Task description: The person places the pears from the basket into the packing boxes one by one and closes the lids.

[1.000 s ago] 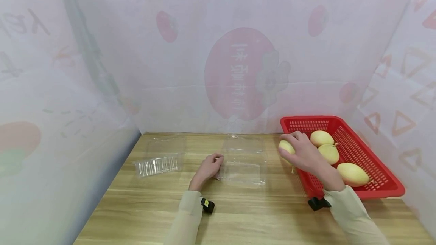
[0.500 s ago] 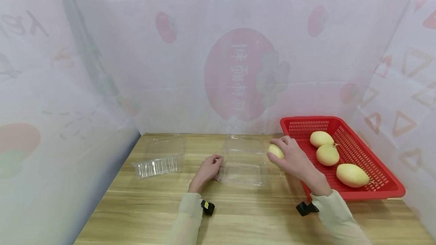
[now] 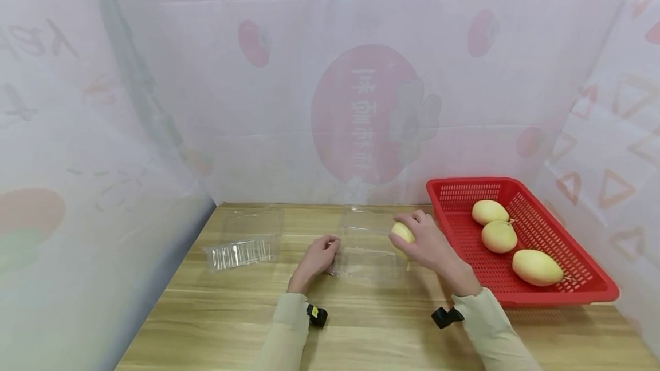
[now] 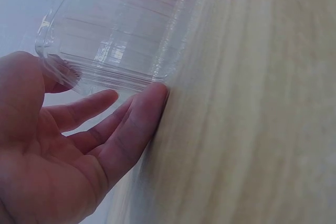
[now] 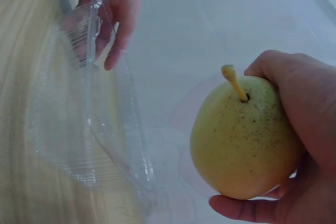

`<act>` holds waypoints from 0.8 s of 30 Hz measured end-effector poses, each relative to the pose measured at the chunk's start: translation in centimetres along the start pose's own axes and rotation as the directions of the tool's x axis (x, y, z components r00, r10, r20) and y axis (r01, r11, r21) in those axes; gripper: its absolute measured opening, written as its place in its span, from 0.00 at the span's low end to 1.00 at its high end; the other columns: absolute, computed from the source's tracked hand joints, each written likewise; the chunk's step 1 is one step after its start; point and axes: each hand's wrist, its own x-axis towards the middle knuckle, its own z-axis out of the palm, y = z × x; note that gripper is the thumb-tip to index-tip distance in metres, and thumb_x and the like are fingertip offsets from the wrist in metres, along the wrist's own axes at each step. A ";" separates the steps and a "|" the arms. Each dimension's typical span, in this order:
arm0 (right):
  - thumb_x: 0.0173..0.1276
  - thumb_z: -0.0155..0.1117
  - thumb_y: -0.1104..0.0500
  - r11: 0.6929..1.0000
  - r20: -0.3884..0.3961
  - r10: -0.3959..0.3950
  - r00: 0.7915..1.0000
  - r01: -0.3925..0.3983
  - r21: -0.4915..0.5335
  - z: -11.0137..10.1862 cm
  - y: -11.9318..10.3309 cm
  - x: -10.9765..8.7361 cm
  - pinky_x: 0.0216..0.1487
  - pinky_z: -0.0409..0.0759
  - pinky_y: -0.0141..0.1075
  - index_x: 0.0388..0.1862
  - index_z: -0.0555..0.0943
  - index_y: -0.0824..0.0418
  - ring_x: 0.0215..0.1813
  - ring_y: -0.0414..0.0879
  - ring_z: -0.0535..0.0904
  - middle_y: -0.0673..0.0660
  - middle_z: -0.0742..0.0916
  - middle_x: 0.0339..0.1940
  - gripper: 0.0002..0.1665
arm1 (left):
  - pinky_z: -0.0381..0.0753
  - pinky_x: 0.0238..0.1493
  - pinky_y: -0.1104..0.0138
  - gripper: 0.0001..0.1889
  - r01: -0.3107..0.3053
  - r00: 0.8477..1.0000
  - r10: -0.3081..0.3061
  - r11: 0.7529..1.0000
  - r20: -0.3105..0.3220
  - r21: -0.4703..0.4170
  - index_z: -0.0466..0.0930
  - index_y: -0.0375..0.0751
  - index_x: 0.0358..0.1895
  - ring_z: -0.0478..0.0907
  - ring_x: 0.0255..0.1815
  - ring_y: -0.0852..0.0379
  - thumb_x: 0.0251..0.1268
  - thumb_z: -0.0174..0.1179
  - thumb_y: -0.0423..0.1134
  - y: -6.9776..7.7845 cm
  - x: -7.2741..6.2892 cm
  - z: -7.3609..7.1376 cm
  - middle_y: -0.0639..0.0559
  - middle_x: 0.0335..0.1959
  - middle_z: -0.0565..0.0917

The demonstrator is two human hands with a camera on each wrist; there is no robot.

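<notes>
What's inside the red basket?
The red basket holds three pears: a back pear, a middle pear and a front pear. Perforated floor shows around them; what lies beneath them is covered, and the right wrist hides part of its left side.

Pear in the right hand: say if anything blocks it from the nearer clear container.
Nothing visible does. In the head view the pear is at the right edge of the nearer container, and the left hand grips the opposite side.
</notes>
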 end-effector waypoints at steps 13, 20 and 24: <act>0.64 0.65 0.46 1.000 0.039 0.000 0.999 0.000 -0.004 2.4 0.7 0.5 0.33 0.76 0.38 0.58 0.81 0.53 0.53 0.56 0.73 0.62 0.80 0.52 0.25 | 0.79 0.21 0.66 0.23 -0.006 1.000 0.006 1.000 -0.007 0.013 0.74 0.37 0.63 0.71 0.15 0.60 0.76 0.47 0.50 -0.2 0.2 0.1 0.41 0.34 0.82; 0.63 0.67 0.46 1.000 0.049 -0.016 0.999 0.016 -0.014 3.3 0.5 0.4 0.34 0.79 0.40 0.57 0.81 0.54 0.56 0.56 0.73 0.61 0.80 0.54 0.25 | 0.79 0.20 0.66 0.23 -0.012 1.000 0.012 1.000 -0.010 0.018 0.74 0.37 0.63 0.71 0.15 0.60 0.76 0.46 0.49 -0.2 0.1 0.1 0.40 0.35 0.83; 0.63 0.68 0.45 0.999 0.042 -0.020 0.999 0.021 -0.030 3.8 0.4 0.4 0.34 0.80 0.42 0.56 0.81 0.55 0.56 0.56 0.73 0.60 0.80 0.54 0.26 | 0.79 0.20 0.65 0.23 -0.010 1.000 0.010 1.000 -0.008 0.011 0.74 0.36 0.63 0.70 0.14 0.60 0.76 0.46 0.49 -0.2 0.1 0.0 0.41 0.35 0.83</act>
